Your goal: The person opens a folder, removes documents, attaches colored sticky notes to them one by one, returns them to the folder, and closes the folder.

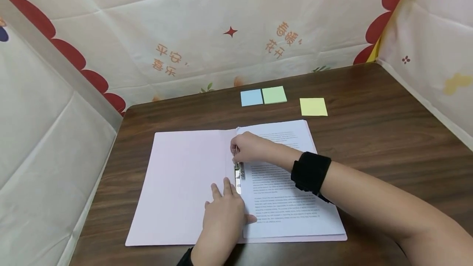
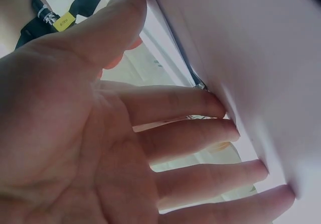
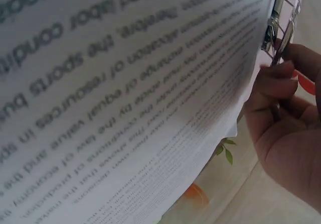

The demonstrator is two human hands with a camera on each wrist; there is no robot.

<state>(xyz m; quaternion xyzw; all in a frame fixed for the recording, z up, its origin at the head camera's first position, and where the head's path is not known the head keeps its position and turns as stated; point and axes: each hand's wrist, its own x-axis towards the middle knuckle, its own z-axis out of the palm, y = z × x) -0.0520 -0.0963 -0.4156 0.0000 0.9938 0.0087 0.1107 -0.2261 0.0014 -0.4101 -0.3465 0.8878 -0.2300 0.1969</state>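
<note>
An open pale pink folder (image 1: 177, 184) lies flat on the dark wooden table (image 1: 388, 134). A stack of printed sheets (image 1: 292, 200) sits on its right half. Along the spine is a metal clip (image 1: 239, 173). My right hand (image 1: 248, 147) reaches across the sheets and pinches the clip's upper end; the right wrist view shows the fingers (image 3: 273, 81) curled on the metal lever (image 3: 283, 38) beside the printed page (image 3: 125, 98). My left hand (image 1: 223, 212) lies flat with straight fingers (image 2: 200, 138) on the folder (image 2: 261, 58) by the clip's lower end.
Blue (image 1: 251, 98), green (image 1: 274, 95) and yellow (image 1: 313, 106) sticky-note pads lie on the table behind the folder. Patterned cloth walls (image 1: 207, 32) close in the back and both sides. Bare table surface extends to the right of the folder.
</note>
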